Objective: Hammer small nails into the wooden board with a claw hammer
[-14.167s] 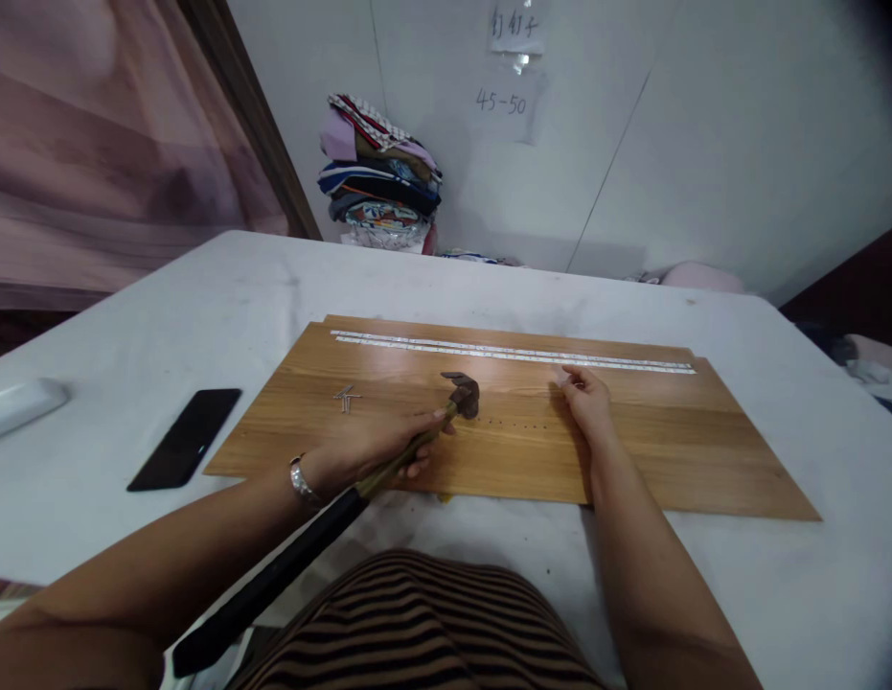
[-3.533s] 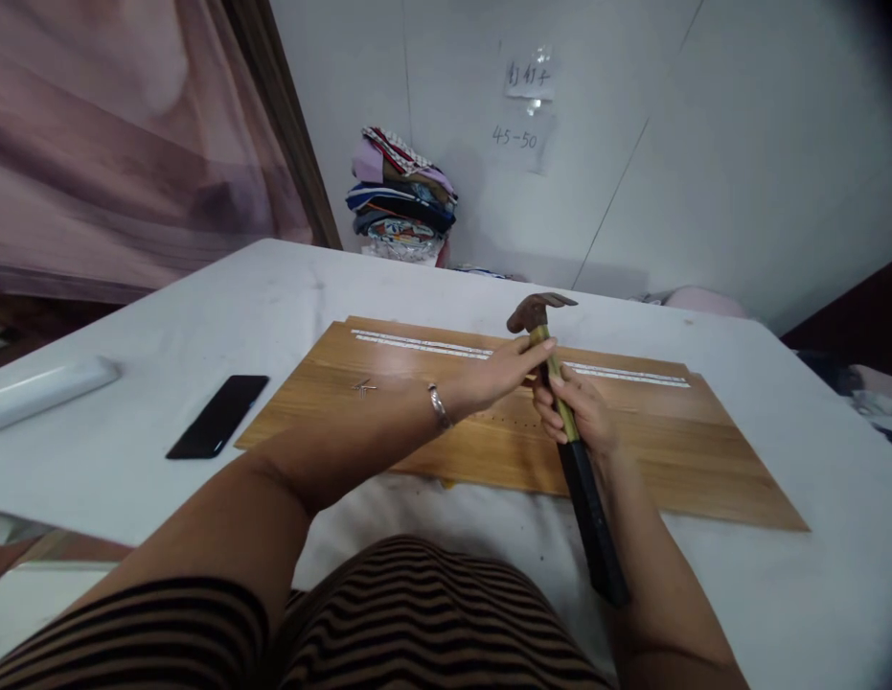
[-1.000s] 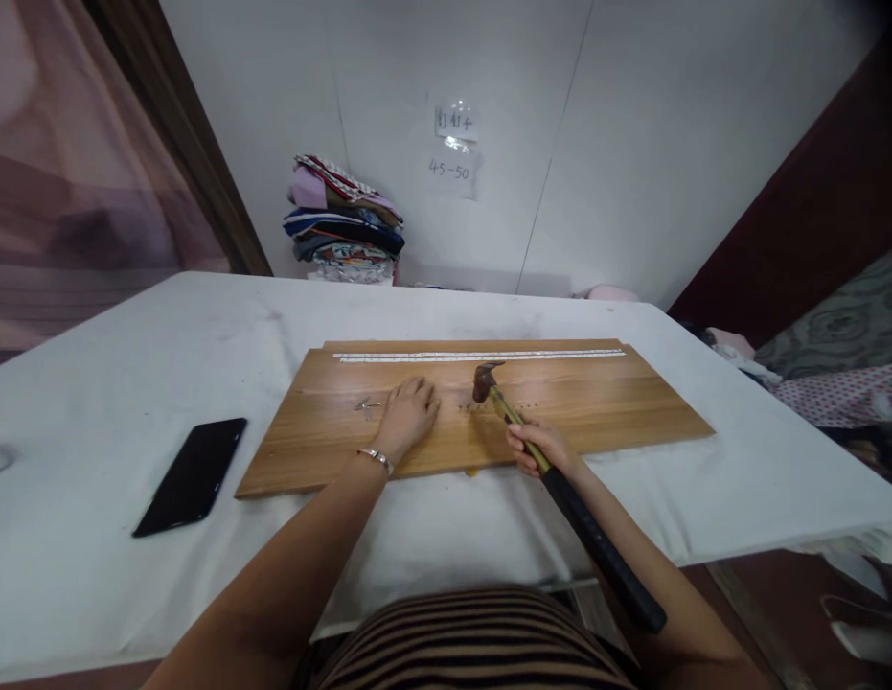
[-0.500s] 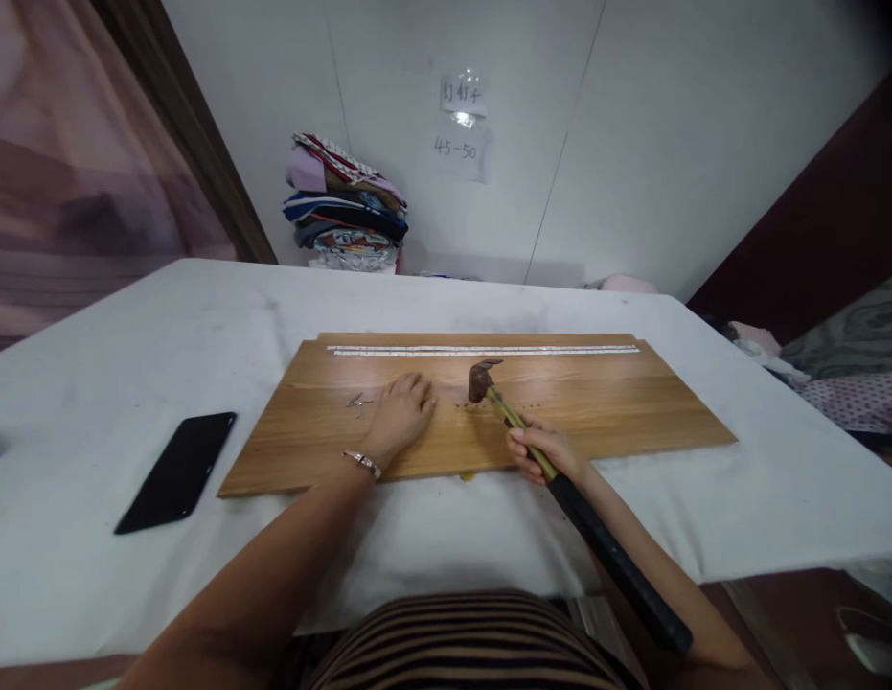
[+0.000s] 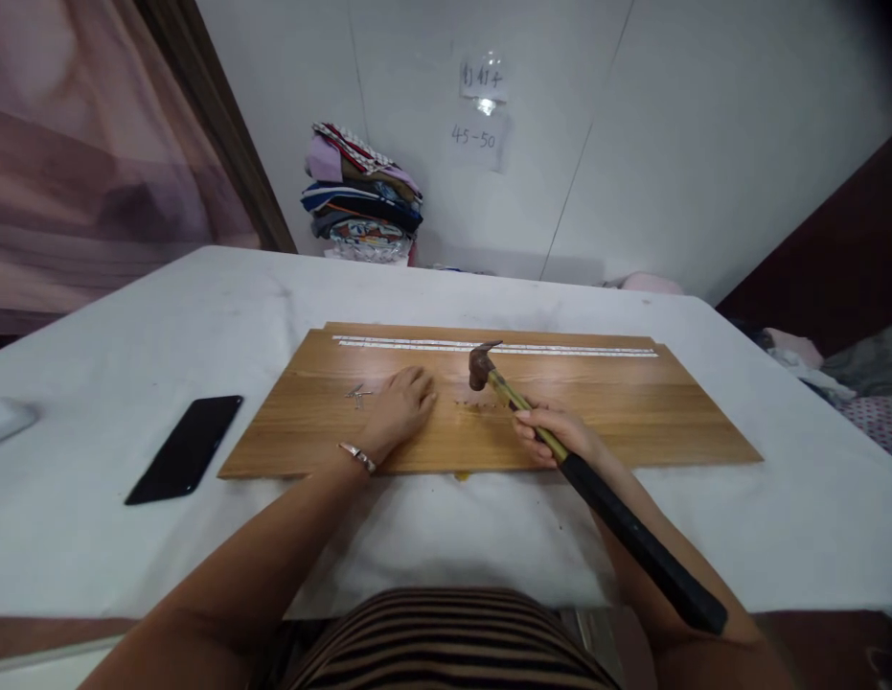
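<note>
My left hand (image 5: 402, 402) lies flat on the wooden board (image 5: 632, 412), palm down with fingers stretched out. Just left of it is a small pile of loose nails (image 5: 357, 394). My right hand (image 5: 557, 433) is wrapped around the shaft of a claw hammer (image 5: 514, 396), above its black grip. The hammer's head hangs over the board, right of my left hand, with the claw pointing away to the right. Below the head, a short row of small nail heads (image 5: 475, 403) shows in the wood; its right end is hidden by the hammer and my right hand.
Two white marked strips (image 5: 575, 352) run along the board's far edge. A black phone (image 5: 187, 448) lies on the white-covered table (image 5: 115, 364) to the left, with a white object (image 5: 7, 419) beyond it. Folded clothes (image 5: 366, 196) are stacked by the wall.
The hammer head has risen slightly above the board. My left hand stays flat in the same spot beside the nails. The whole view has shifted a little.
</note>
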Motion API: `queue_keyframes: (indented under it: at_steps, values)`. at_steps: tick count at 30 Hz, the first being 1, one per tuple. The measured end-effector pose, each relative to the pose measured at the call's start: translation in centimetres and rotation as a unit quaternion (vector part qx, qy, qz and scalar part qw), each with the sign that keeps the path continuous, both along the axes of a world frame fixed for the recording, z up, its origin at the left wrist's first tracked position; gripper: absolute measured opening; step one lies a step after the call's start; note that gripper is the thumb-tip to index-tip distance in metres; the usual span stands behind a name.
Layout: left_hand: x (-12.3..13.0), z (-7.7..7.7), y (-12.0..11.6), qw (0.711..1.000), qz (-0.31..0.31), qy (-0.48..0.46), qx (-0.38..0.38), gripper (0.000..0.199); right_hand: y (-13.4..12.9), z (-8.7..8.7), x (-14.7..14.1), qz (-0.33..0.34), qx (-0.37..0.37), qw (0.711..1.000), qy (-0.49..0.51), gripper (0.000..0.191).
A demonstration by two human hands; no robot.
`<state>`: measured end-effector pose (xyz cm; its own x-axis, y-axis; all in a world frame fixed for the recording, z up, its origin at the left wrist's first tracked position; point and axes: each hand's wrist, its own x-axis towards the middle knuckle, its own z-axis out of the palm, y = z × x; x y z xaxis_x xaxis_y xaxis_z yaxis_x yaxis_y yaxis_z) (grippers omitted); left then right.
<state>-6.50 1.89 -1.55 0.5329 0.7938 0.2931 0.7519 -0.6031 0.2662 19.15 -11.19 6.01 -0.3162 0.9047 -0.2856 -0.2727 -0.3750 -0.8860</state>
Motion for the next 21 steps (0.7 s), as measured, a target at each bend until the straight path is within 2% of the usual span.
queue_keyframes:
  at_steps: [3, 8, 15, 21]
  values:
    - [0.0, -0.2, 0.0, 1.000, 0.004, -0.008, 0.006, 0.031, -0.2, -1.0, -0.1, 0.004, 0.007, 1.000, 0.012, 0.037]
    - [-0.1, -0.2, 0.0, 1.000, -0.001, -0.006, 0.009, 0.028, -1.2, -3.0, -1.0, -0.025, 0.010, 1.000, 0.004, 0.040]
    - [-0.2, -0.1, 0.1, 1.000, -0.003, -0.001, 0.010, 0.027, -1.7, -2.6, -0.9, -0.026, 0.005, 1.000, 0.004, 0.043]
    - [-0.4, -0.6, 0.4, 1.000, -0.001, 0.003, 0.015, 0.029, -1.5, -3.3, -1.0, -0.011, 0.012, 1.000, 0.001, 0.041]
